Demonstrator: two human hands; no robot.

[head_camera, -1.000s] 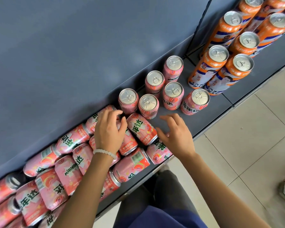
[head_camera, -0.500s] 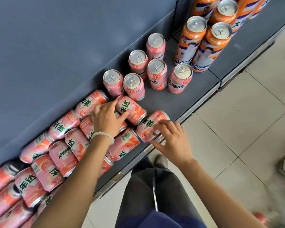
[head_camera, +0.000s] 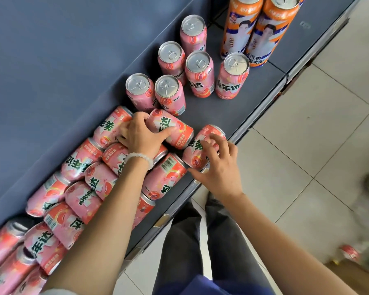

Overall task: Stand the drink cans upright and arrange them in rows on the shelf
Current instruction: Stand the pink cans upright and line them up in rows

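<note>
Now wrapped round one lying can [head_camera: 172, 130] beside the six standing cans [head_camera: 197, 62]: left hand [head_camera: 141, 136]. Right hand [head_camera: 218, 165] curled over another. Picking-up step; next, tip upright.

Readable print, head view:
- Upright pink can [head_camera: 230, 81]: green "美年达".
- Lying pink can [head_camera: 87, 199]: "MIRINDA", first letter unclear.
- Lying pink can [head_camera: 168, 175]: barcode, digits illegible.
- Tall orange cans [head_camera: 262, 33]: "大汽水" partly legible near base; other print too small.
</note>
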